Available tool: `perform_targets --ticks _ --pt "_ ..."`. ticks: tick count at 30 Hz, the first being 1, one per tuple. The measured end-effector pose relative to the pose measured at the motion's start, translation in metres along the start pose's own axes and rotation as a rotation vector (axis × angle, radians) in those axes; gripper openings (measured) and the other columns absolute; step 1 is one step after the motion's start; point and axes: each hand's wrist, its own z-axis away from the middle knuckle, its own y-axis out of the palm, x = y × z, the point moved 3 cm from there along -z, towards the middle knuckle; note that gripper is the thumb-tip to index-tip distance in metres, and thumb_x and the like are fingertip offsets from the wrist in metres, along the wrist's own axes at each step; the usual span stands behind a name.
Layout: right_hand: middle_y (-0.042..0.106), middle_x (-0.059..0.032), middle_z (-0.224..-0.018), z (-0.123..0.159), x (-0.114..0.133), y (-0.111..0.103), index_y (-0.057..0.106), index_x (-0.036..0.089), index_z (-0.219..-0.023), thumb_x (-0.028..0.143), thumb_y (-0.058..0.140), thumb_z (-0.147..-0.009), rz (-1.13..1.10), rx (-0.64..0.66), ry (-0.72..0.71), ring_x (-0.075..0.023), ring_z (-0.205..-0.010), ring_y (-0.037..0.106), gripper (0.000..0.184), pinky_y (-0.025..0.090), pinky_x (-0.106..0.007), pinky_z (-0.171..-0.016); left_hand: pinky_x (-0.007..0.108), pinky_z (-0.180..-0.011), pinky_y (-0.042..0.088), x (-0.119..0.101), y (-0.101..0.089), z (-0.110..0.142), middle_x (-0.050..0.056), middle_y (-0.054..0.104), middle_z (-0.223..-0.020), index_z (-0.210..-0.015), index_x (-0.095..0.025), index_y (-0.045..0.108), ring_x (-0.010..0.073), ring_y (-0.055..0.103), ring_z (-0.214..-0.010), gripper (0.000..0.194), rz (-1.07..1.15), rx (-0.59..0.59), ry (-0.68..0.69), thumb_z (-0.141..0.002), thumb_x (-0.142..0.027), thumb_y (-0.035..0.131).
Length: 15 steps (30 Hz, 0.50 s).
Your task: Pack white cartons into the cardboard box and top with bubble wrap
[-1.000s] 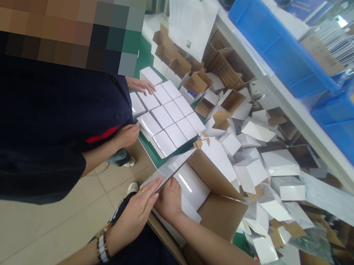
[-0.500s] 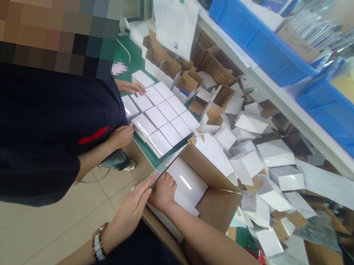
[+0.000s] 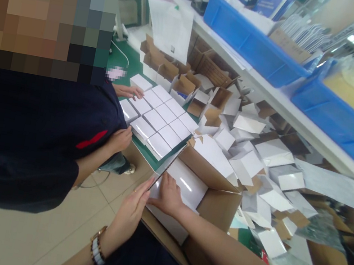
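A brown cardboard carton (image 3: 219, 204) stands open at the table's near edge, with glossy white boxes (image 3: 188, 182) packed inside. My left hand (image 3: 131, 209), a watch on its wrist, lies flat against the outside of the carton's near flap (image 3: 166, 169). Just inside that flap, my right hand (image 3: 169, 195) rests with spread fingers on the white boxes. Neither hand grips anything.
A co-worker in a dark shirt stands at left, hands (image 3: 121, 138) on a tight block of white boxes (image 3: 161, 123) on the green table. Loose white and brown boxes (image 3: 260, 165) are heaped to the right. Blue bins (image 3: 249, 35) sit on the shelf above.
My right hand has slid a little further into the carton and its fingers have spread on the white boxes. My left hand stays against the flap. The view shifted slightly.
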Motion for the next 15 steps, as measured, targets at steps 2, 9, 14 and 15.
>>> perform_targets --ticks 2,9,14,15 --pt "0.05 -0.0247 -0.142 0.019 -0.029 -0.01 0.026 0.009 -0.154 0.041 0.089 -0.057 0.063 0.1 0.023 -0.0362 -0.123 0.054 0.12 0.047 -0.048 -0.1 0.042 -0.117 0.04 -0.001 -0.002 0.0 0.008 0.054 -0.146 -0.142 -0.018 0.051 0.0207 0.049 -0.137 0.049 -0.006 0.004 0.0 -0.103 -0.04 0.032" --pt "0.069 -0.0271 -0.11 0.046 -0.09 -0.01 0.076 0.008 -0.093 0.019 0.099 -0.04 0.277 0.32 0.028 -0.0415 -0.107 0.065 0.06 0.052 -0.048 -0.095 0.041 -0.12 0.036 0.001 -0.002 -0.001 0.008 0.053 -0.148 -0.143 -0.016 0.051 0.0198 0.048 -0.138 0.051 0.001 0.028 0.001 -0.103 -0.042 0.031" --pt "0.074 -0.0208 -0.105 0.025 -0.09 0.004 0.077 0.011 -0.087 0.012 0.097 -0.036 0.301 0.401 0.055 -0.0374 -0.1 0.07 0.055 0.055 -0.042 -0.093 0.041 -0.121 0.034 0.004 -0.001 0.0 0.009 0.052 -0.149 -0.143 -0.016 0.05 0.0194 0.047 -0.139 0.052 0.014 0.03 0.005 -0.103 -0.043 0.03" --pt "0.074 -0.0207 -0.105 0.021 -0.09 0.006 0.076 0.011 -0.088 0.013 0.097 -0.034 0.303 0.415 0.069 -0.0372 -0.099 0.07 0.057 0.056 -0.041 -0.091 0.041 -0.121 0.034 0.004 -0.001 0.001 0.009 0.051 -0.149 -0.144 -0.016 0.049 0.0192 0.046 -0.139 0.052 0.017 0.032 0.005 -0.103 -0.042 0.03"
